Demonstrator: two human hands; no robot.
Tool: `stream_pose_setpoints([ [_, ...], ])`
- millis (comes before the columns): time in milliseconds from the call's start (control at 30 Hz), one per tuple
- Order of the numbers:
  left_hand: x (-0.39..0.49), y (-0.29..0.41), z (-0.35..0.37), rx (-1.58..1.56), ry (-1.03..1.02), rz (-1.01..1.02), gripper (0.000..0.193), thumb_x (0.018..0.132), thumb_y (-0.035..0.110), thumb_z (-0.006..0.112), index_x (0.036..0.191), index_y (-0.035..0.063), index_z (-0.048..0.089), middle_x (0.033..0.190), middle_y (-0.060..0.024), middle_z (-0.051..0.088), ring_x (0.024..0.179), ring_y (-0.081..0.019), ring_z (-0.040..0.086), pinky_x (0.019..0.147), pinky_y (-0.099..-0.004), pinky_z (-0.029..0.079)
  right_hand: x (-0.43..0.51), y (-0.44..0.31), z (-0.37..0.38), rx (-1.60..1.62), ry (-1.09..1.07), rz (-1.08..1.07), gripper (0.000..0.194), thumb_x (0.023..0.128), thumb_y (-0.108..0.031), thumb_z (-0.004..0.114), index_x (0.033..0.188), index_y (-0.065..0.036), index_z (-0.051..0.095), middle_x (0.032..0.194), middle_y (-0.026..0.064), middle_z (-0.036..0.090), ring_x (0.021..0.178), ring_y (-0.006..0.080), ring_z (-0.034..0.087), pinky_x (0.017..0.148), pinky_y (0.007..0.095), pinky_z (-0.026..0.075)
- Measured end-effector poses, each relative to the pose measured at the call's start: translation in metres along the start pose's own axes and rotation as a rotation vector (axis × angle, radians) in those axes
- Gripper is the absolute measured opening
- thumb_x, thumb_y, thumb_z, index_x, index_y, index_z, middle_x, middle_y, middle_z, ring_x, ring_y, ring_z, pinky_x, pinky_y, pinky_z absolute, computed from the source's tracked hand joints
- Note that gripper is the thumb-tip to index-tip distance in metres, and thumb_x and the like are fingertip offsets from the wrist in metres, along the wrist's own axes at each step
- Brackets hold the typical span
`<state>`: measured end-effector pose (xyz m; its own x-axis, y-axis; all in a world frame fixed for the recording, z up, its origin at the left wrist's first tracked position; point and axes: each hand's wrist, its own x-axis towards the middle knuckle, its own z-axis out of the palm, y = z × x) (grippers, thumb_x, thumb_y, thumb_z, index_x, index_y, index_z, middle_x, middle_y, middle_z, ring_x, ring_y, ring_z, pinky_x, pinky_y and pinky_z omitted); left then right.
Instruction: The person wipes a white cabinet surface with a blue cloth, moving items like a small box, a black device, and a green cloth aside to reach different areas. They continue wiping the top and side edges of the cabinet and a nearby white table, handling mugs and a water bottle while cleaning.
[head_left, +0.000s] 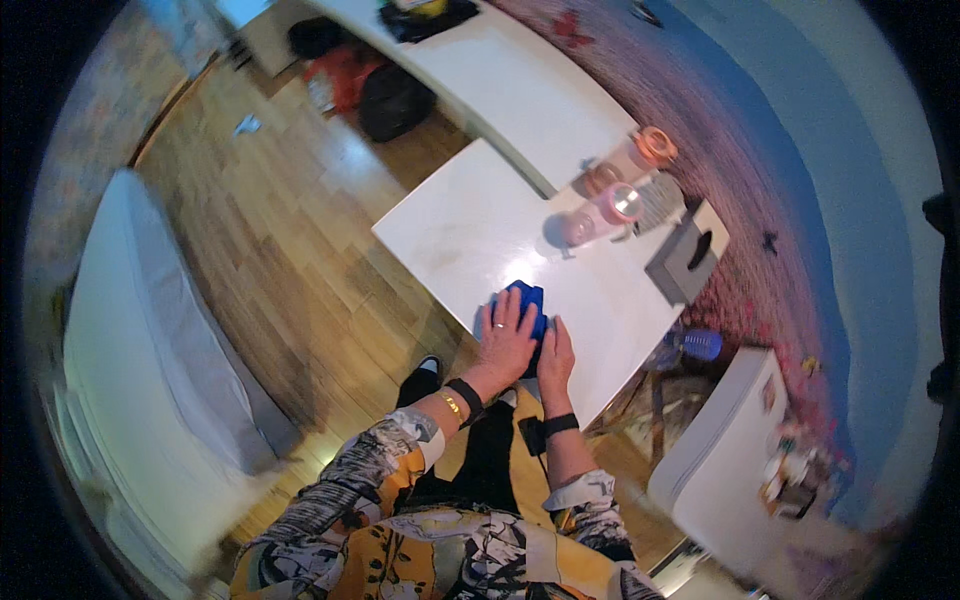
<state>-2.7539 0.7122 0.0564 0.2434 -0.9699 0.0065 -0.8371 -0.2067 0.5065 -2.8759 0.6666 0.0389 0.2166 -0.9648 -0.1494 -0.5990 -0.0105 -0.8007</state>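
A small dark blue object, perhaps folded cloth, lies on the white table near its front left edge. My left hand covers its left and upper part, fingers slightly spread and curled over it, with a ring on one finger. Along its right side rests my right hand, fingers nearly straight and close together. Much of the blue object is hidden under my hands, so its full shape cannot be made out. Whether the right fingers grip it is unclear.
Two clear bottles, one with a pink lid and one with an orange lid, stand towards the back right. Beside them is a grey tissue box. A white chair is at right, a bed at left.
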Motion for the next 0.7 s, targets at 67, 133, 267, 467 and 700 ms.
stream_pose_setpoints([
  [67,-0.014,0.000,0.023,0.025,0.003,0.009,0.062,0.094,0.030,0.061,0.150,0.0090,0.045,0.164,-0.0271,0.022,0.152,-0.0460,0.017,0.117,-0.0678,0.015,-0.013,0.011,0.004,-0.134,-0.069,-0.112,0.044,0.105,-0.023,0.050,0.144,-0.001,0.052,0.149,0.0216,0.051,0.144,0.0376,0.041,0.119,0.0431,0.032],
  [133,-0.017,0.006,0.043,0.029,0.061,0.040,0.053,0.096,0.027,0.057,0.146,0.0120,0.052,0.163,-0.0223,0.029,0.151,-0.0416,0.022,0.118,-0.0648,0.016,-0.012,0.026,-0.002,-0.239,-0.110,-0.181,0.045,0.105,-0.022,0.050,0.145,-0.002,0.051,0.151,0.0211,0.049,0.145,0.0388,0.039,0.120,0.0441,0.031],
  [267,-0.024,-0.012,0.048,-0.080,0.312,-0.039,0.043,0.092,0.026,0.064,0.133,0.0130,0.065,0.154,-0.0142,0.046,0.147,-0.0346,0.035,0.118,-0.0566,0.025,-0.013,0.035,-0.009,-0.332,-0.212,-0.354,0.045,0.102,-0.018,0.054,0.144,-0.003,0.051,0.152,0.0210,0.048,0.145,0.0411,0.038,0.120,0.0463,0.031],
  [467,-0.014,-0.054,0.036,-0.030,0.598,-0.406,0.042,0.094,0.009,0.062,0.135,0.0025,0.060,0.158,-0.0197,0.038,0.147,-0.0409,0.032,0.119,-0.0498,0.032,0.008,0.025,-0.024,-0.444,-0.379,-0.574,0.045,0.100,-0.013,0.058,0.144,-0.004,0.052,0.150,0.0214,0.049,0.143,0.0413,0.040,0.119,0.0464,0.033],
  [700,-0.004,-0.054,0.035,-0.851,1.004,-0.896,0.050,0.109,0.025,0.041,0.152,-0.0007,0.038,0.160,-0.0253,0.032,0.146,-0.0410,0.033,0.121,-0.0422,0.027,0.043,-0.037,-0.001,-0.516,-0.497,-0.800,0.051,0.098,-0.012,0.059,0.147,-0.004,0.048,0.152,0.0231,0.045,0.143,0.0417,0.040,0.118,0.0459,0.034],
])
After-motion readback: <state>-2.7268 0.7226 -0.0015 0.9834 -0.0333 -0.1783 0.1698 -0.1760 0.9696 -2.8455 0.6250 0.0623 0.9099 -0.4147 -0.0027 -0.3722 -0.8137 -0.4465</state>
